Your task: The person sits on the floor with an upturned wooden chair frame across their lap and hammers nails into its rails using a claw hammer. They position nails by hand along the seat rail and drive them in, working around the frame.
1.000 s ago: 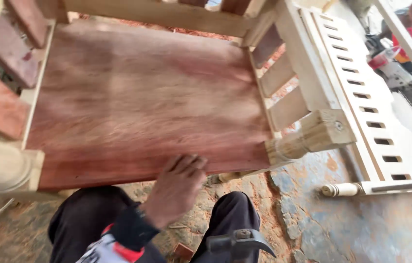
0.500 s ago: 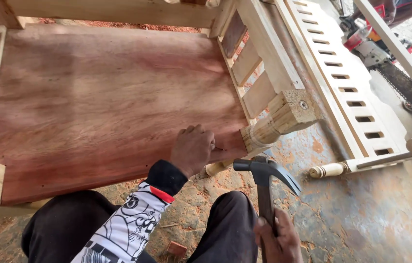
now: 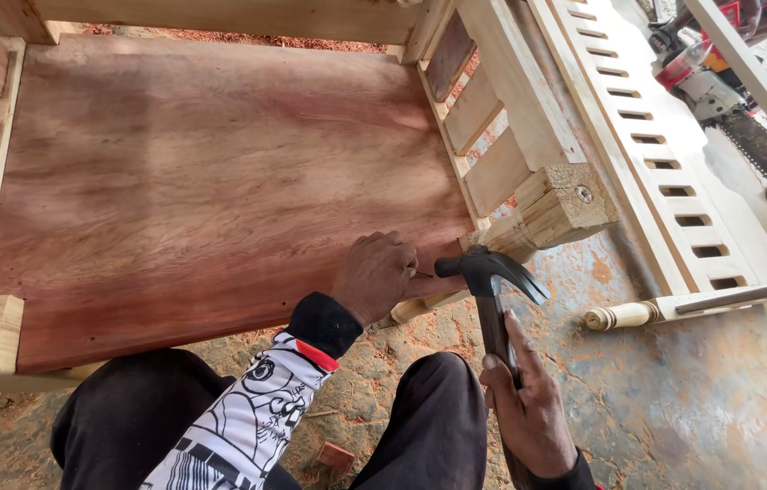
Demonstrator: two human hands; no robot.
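Left hand [image 3: 381,277] pinched shut on small nail [image 3: 423,273] at near edge of reddish plywood panel [image 3: 211,191], nail axis roughly level, pointing right toward claw hammer [image 3: 490,272] head just beside it, right hand [image 3: 533,413] fisted round handle, farther off.

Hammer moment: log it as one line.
left hand: pinching nail at board edge | right hand: gripping hammer, head beside nail | chainsaw: on ground

The rough grey stone floor [image 3: 674,399] has orange spots, and a pale wooden panel with little slots [image 3: 664,154] lies on it in daylight.
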